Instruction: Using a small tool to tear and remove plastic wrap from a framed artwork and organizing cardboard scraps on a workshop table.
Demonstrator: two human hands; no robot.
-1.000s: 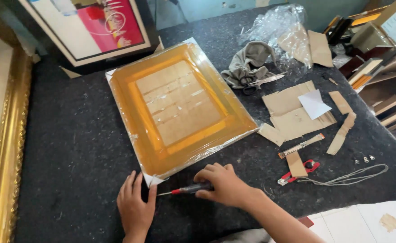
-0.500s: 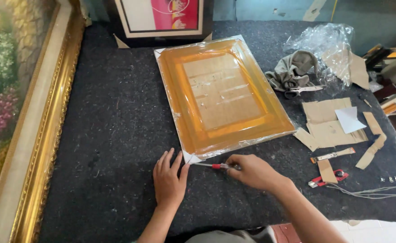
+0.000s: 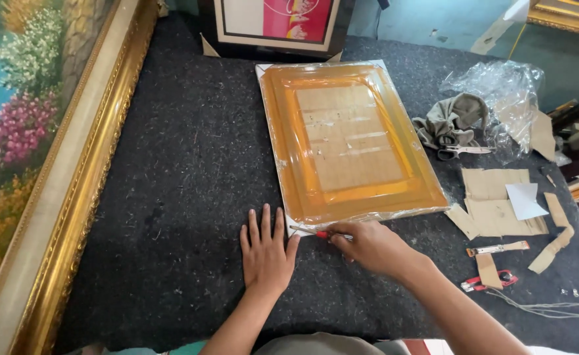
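- Head view: the left hand (image 3: 265,253) is laid flat on the dark felt counter (image 3: 171,197), fingers spread wide, just beside the near left corner of the wrapped frame (image 3: 350,141).
- A red-handled blade (image 3: 320,233) is pinched in the closed fingers of the right hand (image 3: 371,246), its tip lying at that same corner.
- The frame is seen lying flat at mid-counter, sealed in clear orange-tinted film, a brown board backing showing through.
- For a clean cut, the blade would best be kept shallow and run along the edge, the left hand being kept behind the tip; this is judged, not seen.
- Crumpled clear plastic (image 3: 500,92) lies at far right; brown cardboard scraps (image 3: 496,200) and a white paper piece (image 3: 523,199) are spread nearer.
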